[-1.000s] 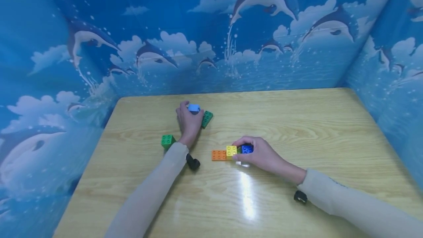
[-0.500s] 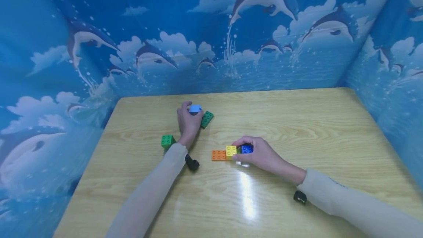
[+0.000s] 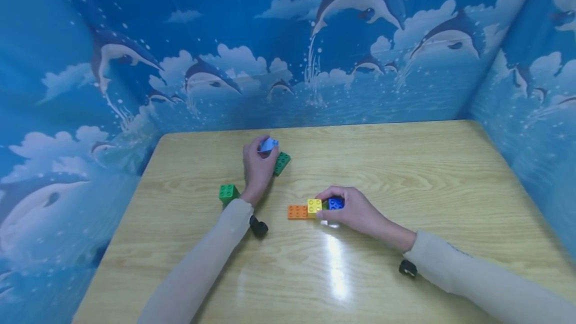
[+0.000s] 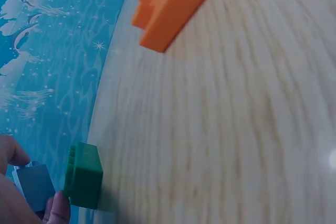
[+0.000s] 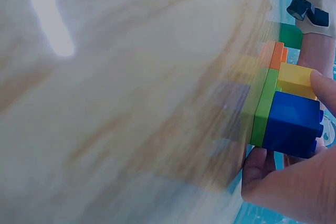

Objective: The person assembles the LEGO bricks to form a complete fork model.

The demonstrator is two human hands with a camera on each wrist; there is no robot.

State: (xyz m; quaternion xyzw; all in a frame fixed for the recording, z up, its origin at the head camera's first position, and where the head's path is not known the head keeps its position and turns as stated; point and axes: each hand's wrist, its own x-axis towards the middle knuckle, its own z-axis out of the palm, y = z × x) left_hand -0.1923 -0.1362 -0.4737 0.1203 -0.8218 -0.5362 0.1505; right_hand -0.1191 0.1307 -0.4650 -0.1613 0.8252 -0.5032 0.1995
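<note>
Toward the back of the table, my left hand [image 3: 258,169] pinches a light blue toy building brick [image 3: 268,145] between thumb and fingers, and the brick is tilted. Right beside that thumb lies a dark green brick [image 3: 282,163]. My right hand [image 3: 362,216] grips a joined row of bricks near the table's middle. In the right wrist view, a dark blue brick [image 5: 291,123] and a yellow brick [image 5: 295,80] sit side by side on a flat light green brick [image 5: 264,111]. At the row's left end is an orange brick [image 3: 297,212], its studs facing up.
A bright green brick [image 3: 228,192] stands left of my left wrist, close to the sleeve. Black wrist cameras [image 3: 258,226] are strapped at both cuffs. Dolphin-printed blue sheets [image 3: 288,54] enclose the back and sides of the wooden table [image 3: 405,164].
My left hand has shifted slightly right, and the light blue brick in it has turned and tilted. The right hand and the brick row have stayed in place.
</note>
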